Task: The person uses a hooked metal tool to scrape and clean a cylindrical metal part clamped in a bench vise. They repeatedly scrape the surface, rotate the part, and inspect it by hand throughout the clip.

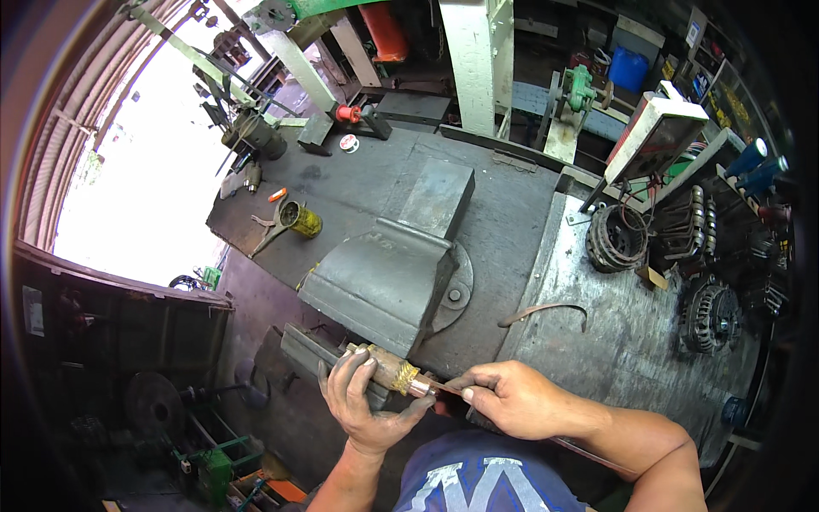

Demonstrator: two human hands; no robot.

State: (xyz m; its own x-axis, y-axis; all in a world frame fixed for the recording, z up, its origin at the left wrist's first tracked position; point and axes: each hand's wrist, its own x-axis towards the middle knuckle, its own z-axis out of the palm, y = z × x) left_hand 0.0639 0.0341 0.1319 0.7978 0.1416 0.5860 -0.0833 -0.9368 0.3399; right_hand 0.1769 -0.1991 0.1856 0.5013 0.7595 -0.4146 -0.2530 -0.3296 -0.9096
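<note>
A motor armature (391, 372) with copper-coloured windings and a shiny commutator end lies along the front jaw of a large grey bench vise (375, 273). My left hand (363, 418) wraps its fingers over the armature from the near side, thumb toward the commutator. Between the thumb and fingers of my right hand (522, 401) is a thin brown strip (447, 388), which reaches to the commutator. Whether the strip is abrasive or metal I cannot tell. How the armature's far end sits is partly hidden by my left fingers.
On the bench stand a yellow can (301, 219), pliers (266, 232), a solder-like spool (349, 143) and a curved strap (546, 312). To the right lie a stator ring (616, 239) and an alternator (710, 316). A white post (478, 68) rises behind.
</note>
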